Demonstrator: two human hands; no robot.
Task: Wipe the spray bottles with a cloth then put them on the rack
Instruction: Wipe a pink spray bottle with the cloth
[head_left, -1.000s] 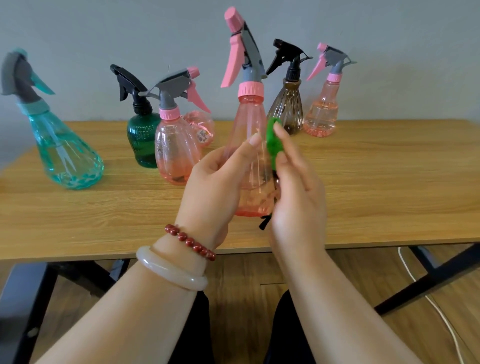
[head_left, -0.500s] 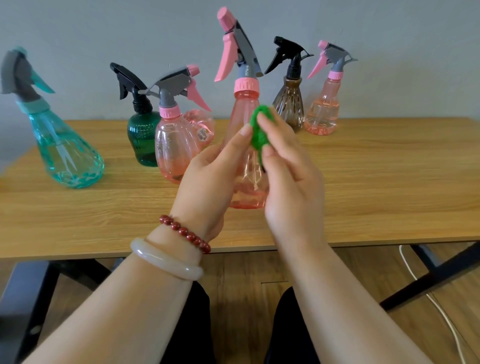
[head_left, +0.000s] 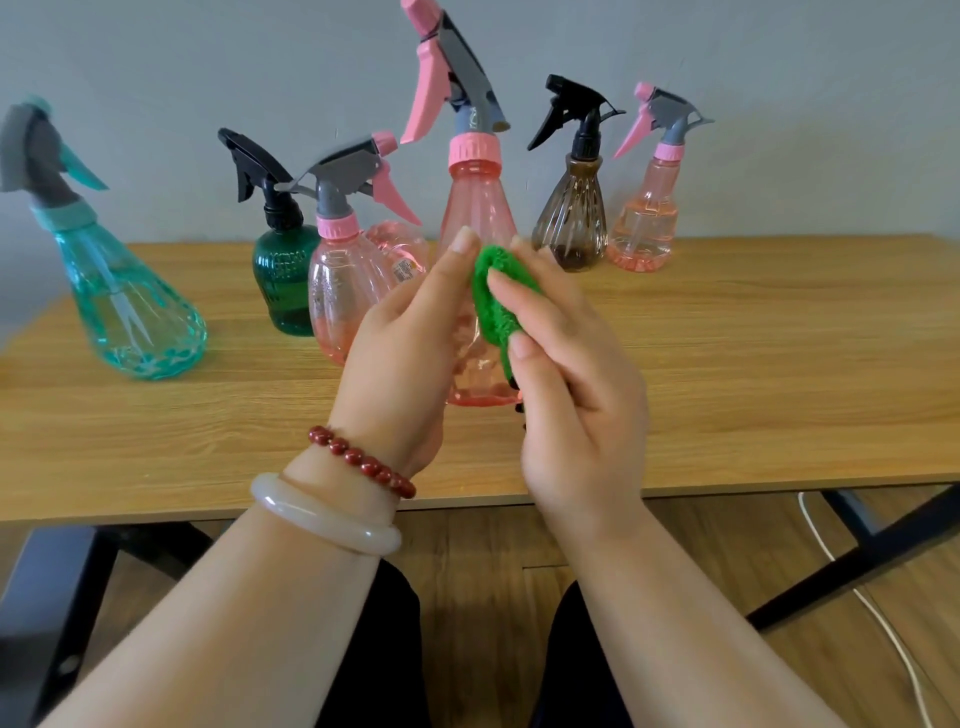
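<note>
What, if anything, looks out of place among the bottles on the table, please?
One pink bottle, behind the upright pink bottle and beside the dark green bottle, seems to lie on its side, with no spray head visible. The others stand upright.

Bright, soft, even light fills the scene; its source cannot be told. The grey wall is evenly lit, and the bottles cast only faint, diffuse shadows on the desk, whose far right part carries a pale sheen. Small highlights glint on the pink spray bottle and the white bangle. Wide-angle distortion tilts the teal spray bottle at the left edge outward. Detail is soft throughout: the green cloth looks smeared, and the left hand and right hand have slightly blurred outlines.
</note>
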